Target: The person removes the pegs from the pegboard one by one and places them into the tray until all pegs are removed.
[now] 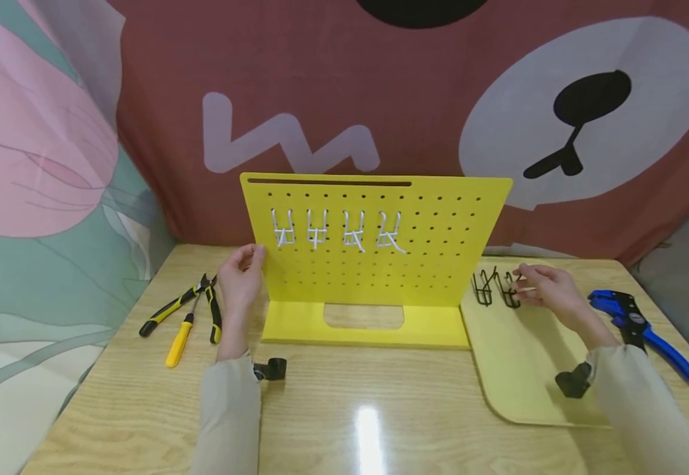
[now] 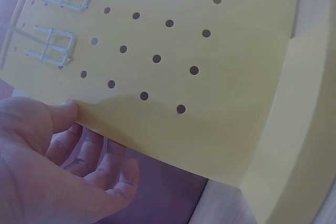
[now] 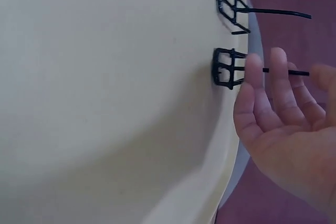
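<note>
Left hand (image 1: 241, 280) pinches the board (image 2: 173, 85); right hand (image 1: 548, 291) has fingers apart. The black hook (image 3: 232, 68) beside them seems light, stiff, best held midstem.

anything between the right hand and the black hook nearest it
Nothing visible: the right hand is right at that black hook, its fingers overlapping the wires in the right wrist view.

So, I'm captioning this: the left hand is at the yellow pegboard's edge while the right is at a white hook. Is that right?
No: the hook at the right hand is black, as the right wrist view shows. The left hand is at the edge of the yellow pegboard.
</note>
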`<state>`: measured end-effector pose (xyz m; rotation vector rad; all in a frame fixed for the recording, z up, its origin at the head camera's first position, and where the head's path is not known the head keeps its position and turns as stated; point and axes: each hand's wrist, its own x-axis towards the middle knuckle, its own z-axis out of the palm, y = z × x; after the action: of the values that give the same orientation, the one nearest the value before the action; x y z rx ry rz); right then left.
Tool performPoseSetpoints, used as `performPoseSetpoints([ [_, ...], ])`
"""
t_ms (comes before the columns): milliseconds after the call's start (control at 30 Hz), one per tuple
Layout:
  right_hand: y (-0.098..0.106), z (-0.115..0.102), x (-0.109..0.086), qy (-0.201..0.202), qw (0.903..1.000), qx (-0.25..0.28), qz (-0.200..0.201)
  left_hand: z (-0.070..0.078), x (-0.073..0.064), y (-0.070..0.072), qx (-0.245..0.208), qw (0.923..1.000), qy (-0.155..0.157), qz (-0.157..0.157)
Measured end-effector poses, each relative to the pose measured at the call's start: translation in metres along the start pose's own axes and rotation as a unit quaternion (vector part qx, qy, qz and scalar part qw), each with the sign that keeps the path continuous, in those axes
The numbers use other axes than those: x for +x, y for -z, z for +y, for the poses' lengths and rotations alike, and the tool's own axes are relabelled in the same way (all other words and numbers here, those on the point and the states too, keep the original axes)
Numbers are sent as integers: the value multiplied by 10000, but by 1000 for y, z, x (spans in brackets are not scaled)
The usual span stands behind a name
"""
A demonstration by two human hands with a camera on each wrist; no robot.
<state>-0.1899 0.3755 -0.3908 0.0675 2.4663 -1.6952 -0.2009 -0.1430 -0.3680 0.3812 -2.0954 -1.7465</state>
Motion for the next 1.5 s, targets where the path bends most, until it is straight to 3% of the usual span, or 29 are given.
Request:
performPoseSetpoints([
  [200,0,-12,-4,191,9997,-156,86,2,-1,-1,60,10000,42,-5],
  [333,-8,-36,-10,759,9954,32,586,2,0,-1,69,10000,12,-29],
  [467,-25,-63,-15,1297,9834,279,1237,1,0,-1,80,10000,19,-43],
  [567,-40,-78,-19,1602,9759,396,1428,1,1,0,93,9999,60,-60],
  [733,-69,-86,-29,2103,9616,1393,1083,0,1,0,98,9999,70,-48],
  [867,-91,-82,-33,2257,9524,1904,755,1,1,0,90,10000,-14,-31],
  [1167,-113,-86,-28,2399,9624,1211,402,-1,-1,-2,156,9999,4,-21],
  [1500,-140,-108,-18,2380,9569,1660,136,-2,1,-2,-13,10000,56,-37],
])
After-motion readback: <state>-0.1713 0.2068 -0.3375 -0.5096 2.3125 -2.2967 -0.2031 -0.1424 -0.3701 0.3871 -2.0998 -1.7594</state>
